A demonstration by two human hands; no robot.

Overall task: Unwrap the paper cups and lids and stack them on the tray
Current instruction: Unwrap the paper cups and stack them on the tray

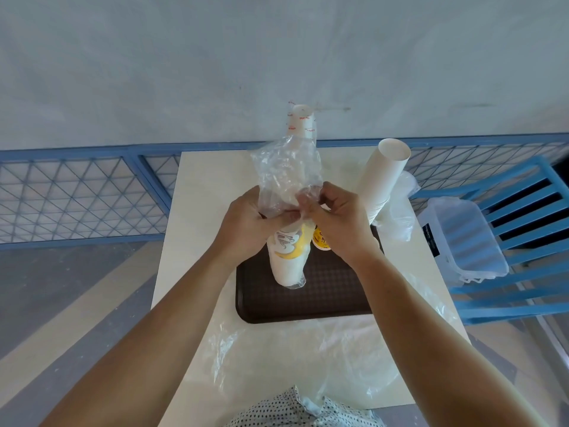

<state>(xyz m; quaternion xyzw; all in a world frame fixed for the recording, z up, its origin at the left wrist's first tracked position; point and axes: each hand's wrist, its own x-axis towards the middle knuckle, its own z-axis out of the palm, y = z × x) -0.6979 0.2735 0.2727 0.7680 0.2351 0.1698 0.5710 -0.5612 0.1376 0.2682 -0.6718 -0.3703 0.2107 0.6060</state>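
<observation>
A tall stack of paper cups [288, 260] with a yellow print stands on the dark brown tray [311, 300], its upper part still inside a clear plastic sleeve [284, 174]. My left hand [246, 224] grips the stack and bunched sleeve from the left. My right hand [338, 221] pinches the plastic at the stack's middle. The top of the wrapped stack [301, 121] shows red lettering. A second stack of plain white cups [383, 180] leans at the tray's far right corner. A small yellow-printed cup [320, 240] peeks out under my right hand.
Loose clear plastic wrap [348, 362] lies on the white table [200, 211] near me and another piece [397, 217] beside the white stack. A clear plastic bin [462, 238] rests on a blue chair [523, 217] at right. A blue mesh railing [77, 195] runs behind the table.
</observation>
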